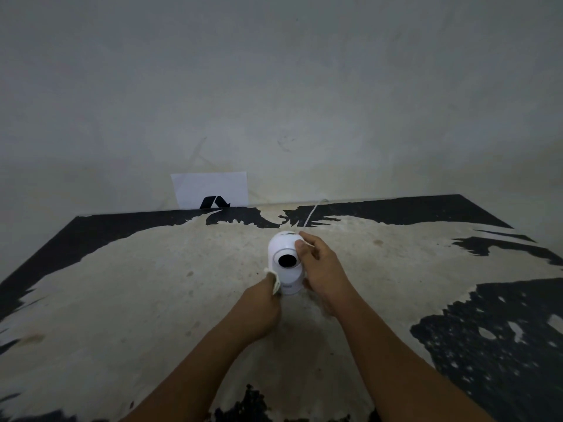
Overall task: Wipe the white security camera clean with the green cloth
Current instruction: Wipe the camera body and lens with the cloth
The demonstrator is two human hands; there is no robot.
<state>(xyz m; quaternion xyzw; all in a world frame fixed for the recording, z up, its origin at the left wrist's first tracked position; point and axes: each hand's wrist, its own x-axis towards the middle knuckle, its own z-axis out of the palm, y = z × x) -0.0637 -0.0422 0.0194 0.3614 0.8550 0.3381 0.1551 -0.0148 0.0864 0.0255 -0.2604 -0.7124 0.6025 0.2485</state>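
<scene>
right hand [320,263] grasping camera [285,261] side | left hand [262,303] clenched on cloth [274,280], mostly hidden, colour unclear | camera mid-surface [122,300], cable [312,214] runs over far edge | open room all round

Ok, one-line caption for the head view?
Right hand steadies white camera while left hand presses cloth against its base.

The security camera [285,263] looks like smooth white plastic with a faint sheen, its lens glossy black; the cloth [274,280] at its base is soft, pale fabric; the table [152,300] is worn black, its rough matt beige underlayer exposed; the wall [274,86] is matt plaster
</scene>
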